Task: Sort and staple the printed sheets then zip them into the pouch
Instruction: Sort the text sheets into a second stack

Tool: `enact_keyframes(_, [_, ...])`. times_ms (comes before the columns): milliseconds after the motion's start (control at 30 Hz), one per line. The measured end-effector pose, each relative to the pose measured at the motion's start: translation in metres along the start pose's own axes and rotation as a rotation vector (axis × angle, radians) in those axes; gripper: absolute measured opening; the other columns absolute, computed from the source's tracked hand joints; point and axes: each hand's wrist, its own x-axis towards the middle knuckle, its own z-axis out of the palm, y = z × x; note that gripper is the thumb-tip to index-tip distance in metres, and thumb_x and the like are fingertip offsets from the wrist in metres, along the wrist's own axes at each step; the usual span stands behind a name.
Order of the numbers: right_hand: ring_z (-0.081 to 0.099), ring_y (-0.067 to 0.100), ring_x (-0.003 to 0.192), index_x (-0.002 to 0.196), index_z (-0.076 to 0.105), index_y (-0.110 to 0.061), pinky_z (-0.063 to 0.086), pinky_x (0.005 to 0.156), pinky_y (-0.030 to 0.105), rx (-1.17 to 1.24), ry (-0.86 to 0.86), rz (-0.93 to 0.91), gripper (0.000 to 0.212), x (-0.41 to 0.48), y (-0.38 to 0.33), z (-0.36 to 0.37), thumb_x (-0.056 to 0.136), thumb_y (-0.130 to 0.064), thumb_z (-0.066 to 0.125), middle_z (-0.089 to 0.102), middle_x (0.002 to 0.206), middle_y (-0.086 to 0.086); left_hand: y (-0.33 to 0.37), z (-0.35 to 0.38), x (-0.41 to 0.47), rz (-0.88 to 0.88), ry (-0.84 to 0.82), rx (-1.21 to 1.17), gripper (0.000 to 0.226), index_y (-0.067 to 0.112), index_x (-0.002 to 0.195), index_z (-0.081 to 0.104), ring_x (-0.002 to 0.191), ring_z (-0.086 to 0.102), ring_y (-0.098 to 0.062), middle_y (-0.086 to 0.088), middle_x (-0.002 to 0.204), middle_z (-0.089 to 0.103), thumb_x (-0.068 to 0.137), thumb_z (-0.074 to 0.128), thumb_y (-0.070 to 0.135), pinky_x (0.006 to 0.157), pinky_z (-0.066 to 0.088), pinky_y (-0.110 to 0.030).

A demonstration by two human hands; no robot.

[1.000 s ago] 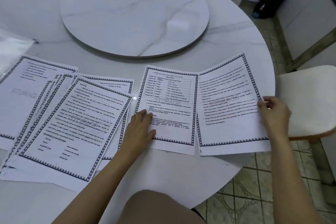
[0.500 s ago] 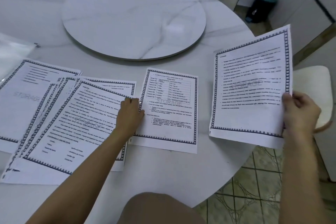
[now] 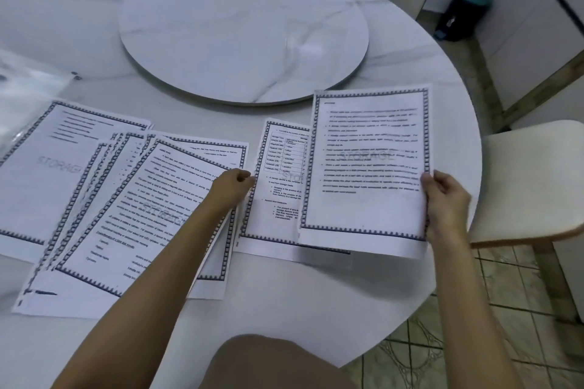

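Observation:
Several printed sheets with dark patterned borders lie on a round white marble table [image 3: 410, 50]. My right hand [image 3: 444, 199] grips one text sheet [image 3: 366, 167] by its right edge and holds it above the table, partly over a sheet with a table printed on it [image 3: 278, 186]. My left hand [image 3: 232, 188] pinches the right edge of the fanned pile of sheets [image 3: 132, 208] at the left. A clear plastic pouch [image 3: 28, 95] lies at the far left edge, partly out of view.
A round marble turntable [image 3: 243, 28] sits in the middle of the table. A cream chair [image 3: 531, 180] stands at the right, another chair at the back. A dark bin with a teal lid [image 3: 461, 12] stands on the tiled floor.
My right hand lifted the right-hand sheet off the table and has brought it leftward over the table-printed sheet. My left hand moved from that sheet to the edge of the fanned pile.

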Motion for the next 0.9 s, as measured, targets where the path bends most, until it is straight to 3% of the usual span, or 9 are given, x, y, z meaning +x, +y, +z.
enact_keyframes(67, [0.061, 0.024, 0.089, 0.101, 0.06, -0.008, 0.051, 0.087, 0.038, -0.06, -0.039, 0.037, 0.011, -0.002, 0.018, 0.014, 0.09, -0.012, 0.058, 0.066, 0.087, 0.005, 0.002, -0.001, 0.001, 0.001, -0.016, -0.016, 0.016, 0.012, 0.097, 0.055, 0.092, 0.056, -0.025, -0.013, 0.096, 0.057, 0.096, 0.046, 0.027, 0.087, 0.044, -0.034])
enact_keyframes(133, [0.06, 0.022, 0.084, 0.098, 0.062, -0.006, 0.05, 0.084, 0.037, -0.128, -0.07, 0.061, 0.011, -0.009, 0.034, 0.028, 0.089, -0.01, 0.058, 0.067, 0.09, 0.013, 0.004, -0.001, 0.003, -0.013, -0.042, -0.051, 0.013, 0.015, 0.088, 0.048, 0.081, 0.051, -0.022, -0.011, 0.086, 0.053, 0.095, 0.046, 0.026, 0.077, 0.04, -0.032])
enact_keyframes(300, [0.061, 0.021, 0.085, 0.105, 0.064, -0.005, 0.049, 0.08, 0.029, -0.283, -0.134, 0.088, 0.018, -0.024, 0.059, 0.049, 0.09, -0.013, 0.056, 0.066, 0.092, 0.01, 0.006, 0.003, 0.005, -0.075, -0.122, -0.13, 0.017, 0.008, 0.099, 0.056, 0.068, 0.052, -0.017, -0.006, 0.081, 0.054, 0.094, 0.049, 0.022, 0.065, 0.042, -0.026])
enact_keyframes(467, [0.06, 0.023, 0.087, 0.106, 0.062, -0.005, 0.047, 0.079, 0.029, -0.371, -0.211, 0.063, 0.018, -0.029, 0.064, 0.056, 0.092, -0.012, 0.053, 0.062, 0.09, 0.005, 0.012, 0.015, 0.005, -0.109, -0.133, -0.126, 0.015, 0.007, 0.089, 0.05, 0.055, 0.039, -0.016, -0.003, 0.065, 0.04, 0.093, 0.052, 0.021, 0.059, 0.036, -0.026])
enact_keyframes(567, [0.061, 0.023, 0.087, 0.104, 0.062, -0.006, 0.048, 0.081, 0.032, -0.392, -0.239, 0.052, 0.017, -0.028, 0.063, 0.055, 0.092, -0.012, 0.053, 0.064, 0.092, 0.006, 0.012, 0.025, 0.005, -0.086, -0.073, -0.075, 0.02, 0.009, 0.084, 0.044, 0.063, 0.039, -0.018, -0.002, 0.069, 0.04, 0.092, 0.053, 0.024, 0.06, 0.034, -0.028])
enact_keyframes(667, [0.06, 0.02, 0.087, 0.105, 0.062, -0.007, 0.046, 0.079, 0.028, -0.407, -0.283, 0.028, 0.017, -0.028, 0.061, 0.054, 0.091, -0.012, 0.053, 0.065, 0.093, 0.005, 0.015, 0.033, -0.001, -0.093, -0.023, -0.162, 0.021, 0.008, 0.107, 0.049, 0.086, 0.049, -0.021, -0.004, 0.093, 0.053, 0.093, 0.052, 0.024, 0.069, 0.04, -0.03])
enact_keyframes(767, [0.06, 0.016, 0.086, 0.102, 0.062, -0.012, 0.046, 0.07, 0.019, -0.396, -0.351, 0.001, 0.013, -0.028, 0.059, 0.05, 0.091, -0.013, 0.054, 0.064, 0.091, -0.001, 0.017, 0.037, -0.007, -0.08, 0.0, -0.245, 0.033, 0.007, 0.126, 0.047, 0.109, 0.055, -0.025, -0.009, 0.125, 0.056, 0.094, 0.049, 0.017, 0.09, 0.046, -0.035])
enact_keyframes(900, [0.059, 0.015, 0.088, 0.107, 0.061, -0.012, 0.043, 0.069, 0.015, -0.405, -0.364, -0.055, 0.017, -0.019, 0.055, 0.04, 0.091, -0.014, 0.056, 0.063, 0.094, -0.001, 0.019, 0.038, -0.02, 0.032, -0.039, -0.167, 0.036, 0.007, 0.13, 0.049, 0.118, 0.053, -0.028, -0.01, 0.133, 0.054, 0.096, 0.042, 0.013, 0.099, 0.045, -0.039])
